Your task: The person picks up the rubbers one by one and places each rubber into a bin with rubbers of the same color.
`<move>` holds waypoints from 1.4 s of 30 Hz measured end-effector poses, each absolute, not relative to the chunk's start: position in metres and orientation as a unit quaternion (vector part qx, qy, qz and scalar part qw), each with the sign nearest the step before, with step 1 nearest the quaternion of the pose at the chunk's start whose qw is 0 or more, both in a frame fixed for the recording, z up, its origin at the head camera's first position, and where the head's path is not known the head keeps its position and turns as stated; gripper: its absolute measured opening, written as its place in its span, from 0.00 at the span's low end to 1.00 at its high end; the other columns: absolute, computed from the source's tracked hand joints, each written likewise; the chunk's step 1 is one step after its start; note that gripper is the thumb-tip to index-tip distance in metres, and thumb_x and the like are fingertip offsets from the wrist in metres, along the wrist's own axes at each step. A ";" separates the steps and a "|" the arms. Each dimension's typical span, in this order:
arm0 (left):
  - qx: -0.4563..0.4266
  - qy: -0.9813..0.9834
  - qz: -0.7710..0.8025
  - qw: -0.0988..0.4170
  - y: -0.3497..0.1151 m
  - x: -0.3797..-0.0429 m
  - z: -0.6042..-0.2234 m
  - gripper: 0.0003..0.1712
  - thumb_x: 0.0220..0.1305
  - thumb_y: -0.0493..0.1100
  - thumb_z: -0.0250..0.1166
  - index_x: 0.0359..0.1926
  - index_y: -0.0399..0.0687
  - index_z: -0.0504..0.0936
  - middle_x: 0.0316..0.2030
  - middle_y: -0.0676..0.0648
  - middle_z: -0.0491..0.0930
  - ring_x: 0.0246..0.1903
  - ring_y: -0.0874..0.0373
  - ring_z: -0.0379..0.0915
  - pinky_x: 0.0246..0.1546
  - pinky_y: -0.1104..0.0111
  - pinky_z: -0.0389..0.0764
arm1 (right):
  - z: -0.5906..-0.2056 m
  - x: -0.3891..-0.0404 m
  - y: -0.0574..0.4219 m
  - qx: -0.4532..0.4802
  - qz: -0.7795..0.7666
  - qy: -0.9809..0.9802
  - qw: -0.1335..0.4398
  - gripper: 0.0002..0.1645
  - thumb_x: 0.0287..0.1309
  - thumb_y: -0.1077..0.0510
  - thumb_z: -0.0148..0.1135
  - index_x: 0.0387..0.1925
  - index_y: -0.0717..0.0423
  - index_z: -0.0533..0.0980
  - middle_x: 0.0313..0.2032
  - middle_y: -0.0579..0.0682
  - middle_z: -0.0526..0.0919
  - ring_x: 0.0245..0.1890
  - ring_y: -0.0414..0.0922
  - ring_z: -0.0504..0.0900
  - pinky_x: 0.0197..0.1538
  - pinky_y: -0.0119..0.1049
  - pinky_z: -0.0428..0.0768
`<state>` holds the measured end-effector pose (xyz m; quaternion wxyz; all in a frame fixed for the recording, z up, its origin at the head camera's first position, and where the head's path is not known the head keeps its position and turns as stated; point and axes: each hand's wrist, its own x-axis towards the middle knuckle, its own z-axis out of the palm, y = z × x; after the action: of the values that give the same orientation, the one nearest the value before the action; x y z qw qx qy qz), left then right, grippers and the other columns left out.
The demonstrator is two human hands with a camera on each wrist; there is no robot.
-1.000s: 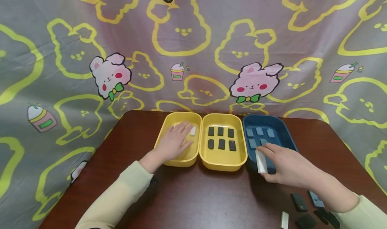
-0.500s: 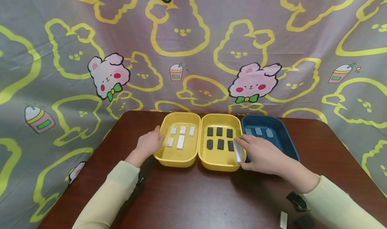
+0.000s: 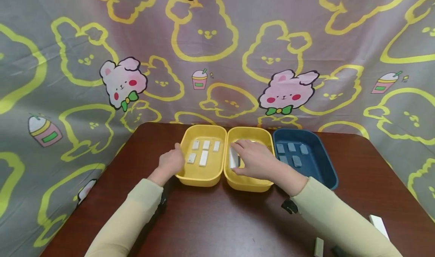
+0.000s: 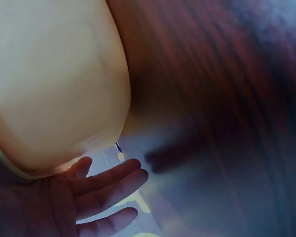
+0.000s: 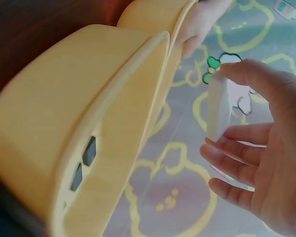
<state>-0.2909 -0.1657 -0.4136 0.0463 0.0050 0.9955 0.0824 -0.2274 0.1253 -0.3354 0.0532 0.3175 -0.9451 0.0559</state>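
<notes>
My right hand pinches a white rectangular block between thumb and fingertips, over the middle yellow bin. In the right wrist view the block is held upright, above the bin's rim. Dark blocks lie in that bin, mostly hidden by the hand in the head view. At the outer side of the left yellow bin is my left hand, its fingers extended and holding nothing in the left wrist view. Several white blocks lie in two rows inside the left bin.
A blue bin with several grey-blue blocks stands to the right of the yellow ones. At the front right of the brown table lie a white block and a beige one. A patterned curtain hangs behind.
My right hand has carried the white block leftward from the blue bin to over the middle bin. My left hand has moved from above the left bin to its outer side.
</notes>
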 end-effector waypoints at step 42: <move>-0.019 0.997 0.054 0.057 -0.159 -0.292 -0.412 0.35 0.69 0.40 0.49 0.71 0.28 0.50 0.31 0.37 0.77 0.28 0.47 0.74 0.33 0.52 0.76 | -0.390 -0.308 0.030 0.269 -0.079 -0.951 -0.131 0.12 0.53 0.52 0.63 0.40 0.49 0.79 0.40 0.47 0.82 0.51 0.48 0.77 0.69 0.56 0.45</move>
<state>-0.2917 -0.1588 -0.4121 0.0571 -0.0188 0.9967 0.0543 -0.3081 0.0296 -0.3900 -0.1309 0.2688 -0.9510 -0.0786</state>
